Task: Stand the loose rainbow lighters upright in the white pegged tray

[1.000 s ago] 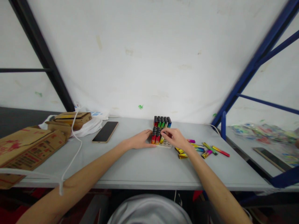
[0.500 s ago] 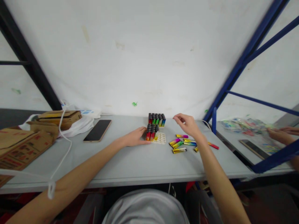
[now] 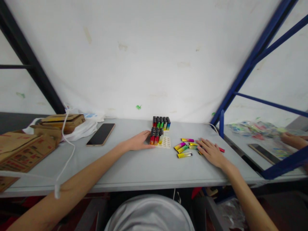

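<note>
My left hand (image 3: 139, 142) rests flat on the grey table (image 3: 134, 166), its fingers touching the left side of a white slotted tray (image 3: 165, 143) that is partly filled with upright coloured lighters (image 3: 156, 137). Behind it stands a full block of upright lighters (image 3: 161, 123). My right hand (image 3: 210, 150) lies palm down with fingers apart over several loose lighters (image 3: 184, 147) strewn to the right of the tray. It covers some of them and holds none that I can see.
A black phone (image 3: 100, 134) lies left of the tray. Cardboard boxes (image 3: 26, 147), a white plastic bag (image 3: 81, 130) and a white cable (image 3: 66, 160) fill the left end. A blue frame post (image 3: 221, 123) bounds the right side; beyond it another person's hand (image 3: 292, 140) works near another phone (image 3: 261, 153).
My right hand left the tray, rose to the right above the table, then came down flat onto the loose lighters. My left hand stayed at the tray. The view shifted slightly right.
</note>
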A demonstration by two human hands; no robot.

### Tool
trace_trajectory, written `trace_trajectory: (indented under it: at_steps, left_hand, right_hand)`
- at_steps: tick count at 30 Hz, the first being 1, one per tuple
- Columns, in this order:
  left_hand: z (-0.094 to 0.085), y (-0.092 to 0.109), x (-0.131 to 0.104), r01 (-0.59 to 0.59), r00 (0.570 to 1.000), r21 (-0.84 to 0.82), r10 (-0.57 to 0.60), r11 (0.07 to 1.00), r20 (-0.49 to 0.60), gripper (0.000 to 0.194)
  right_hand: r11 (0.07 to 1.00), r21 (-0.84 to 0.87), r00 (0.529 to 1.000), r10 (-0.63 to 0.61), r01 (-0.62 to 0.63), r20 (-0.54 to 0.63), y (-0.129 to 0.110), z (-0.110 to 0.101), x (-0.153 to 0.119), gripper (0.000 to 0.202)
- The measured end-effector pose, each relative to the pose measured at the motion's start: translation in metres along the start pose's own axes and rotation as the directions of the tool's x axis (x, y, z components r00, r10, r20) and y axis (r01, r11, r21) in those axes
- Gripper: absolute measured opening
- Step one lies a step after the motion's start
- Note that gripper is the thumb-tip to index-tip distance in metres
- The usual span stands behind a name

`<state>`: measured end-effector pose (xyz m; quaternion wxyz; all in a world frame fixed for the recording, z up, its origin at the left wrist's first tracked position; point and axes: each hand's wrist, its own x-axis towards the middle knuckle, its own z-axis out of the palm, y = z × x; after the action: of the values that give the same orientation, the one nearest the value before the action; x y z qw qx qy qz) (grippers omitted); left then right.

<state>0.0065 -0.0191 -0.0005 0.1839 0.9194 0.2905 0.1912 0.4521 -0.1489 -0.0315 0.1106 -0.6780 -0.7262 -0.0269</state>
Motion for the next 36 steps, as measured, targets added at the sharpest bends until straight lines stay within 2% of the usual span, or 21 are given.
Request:
trace_trajectory:
  at_steps: [3,5,7,10,13,16,18,20,23,25,27,31,34,36]
  left_hand:
    - [-0.001,0.001,0.0,0.006,1.0,0.001,-0.006,1.0,-0.001,0.077]
    - [-0.001,0.001,-0.001,0.012,1.0,-0.005,-0.012,1.0,-0.011,0.078]
    - [0.0,0.001,-0.001,0.009,1.0,-0.01,-0.009,1.0,-0.013,0.079]
    - [0.001,0.0,-0.001,-0.004,1.0,-0.001,0.004,1.0,-0.016,0.078]
    - [0.001,-0.001,0.0,-0.009,1.0,0.002,0.009,1.0,-0.02,0.077]
    - [0.001,-0.001,0.0,-0.004,1.0,-0.011,0.003,1.0,-0.026,0.078]
    - [0.001,-0.001,0.001,0.006,1.0,-0.009,-0.007,1.0,-0.022,0.079]
    - [0.001,0.0,0.001,0.014,1.0,-0.005,-0.014,1.0,-0.015,0.079]
    - [0.001,0.001,0.0,0.013,1.0,-0.009,-0.014,1.0,-0.019,0.079]
    - [0.001,0.001,0.0,0.007,1.0,-0.014,-0.007,1.0,-0.019,0.079]
    - [0.001,0.001,0.0,0.0,1.0,-0.011,0.0,1.0,-0.011,0.079]
    - [0.002,0.0,0.001,-0.002,1.0,0.008,0.002,1.0,0.001,0.078]
    - [0.001,-0.001,0.001,0.007,1.0,0.015,-0.007,1.0,0.011,0.077]
    - [0.001,0.0,0.001,0.007,1.0,0.012,-0.007,1.0,0.011,0.076]
  right_hand:
    - [1.0,-0.001,1.0,-0.018,0.018,0.017,-0.019,0.013,0.009,0.059]
    - [0.998,0.048,0.998,-0.049,0.048,0.025,-0.032,0.01,0.019,0.061]
    - [0.987,0.132,0.996,-0.089,0.091,-0.02,-0.04,-0.001,0.031,0.063]
    - [0.956,0.244,0.979,-0.124,0.162,-0.164,-0.033,-0.024,0.049,0.057]
    - [0.946,0.299,0.969,-0.049,0.122,-0.242,-0.016,-0.045,0.066,0.05]
    - [0.93,0.352,0.979,-0.04,0.11,-0.2,-0.015,-0.051,0.079,0.044]
    - [0.903,0.376,0.977,-0.166,0.206,-0.137,-0.029,-0.047,0.088,0.038]
    - [0.869,0.36,0.939,-0.337,0.339,-0.07,-0.05,-0.039,0.096,0.031]
    - [0.85,0.321,0.893,-0.45,0.417,0.032,-0.076,-0.027,0.107,0.022]
    - [0.861,0.296,0.892,-0.449,0.415,0.057,-0.083,-0.024,0.112,0.017]
    - [0.879,0.293,0.912,-0.407,0.375,0.054,-0.083,-0.025,0.115,0.013]
    - [0.879,0.389,0.955,-0.298,0.277,-0.007,-0.076,-0.042,0.117,0.018]
    - [0.826,0.479,0.954,-0.278,0.296,-0.11,-0.083,-0.061,0.123,0.026]
    - [0.731,0.608,0.95,-0.271,0.309,-0.157,-0.096,-0.07,0.128,0.033]
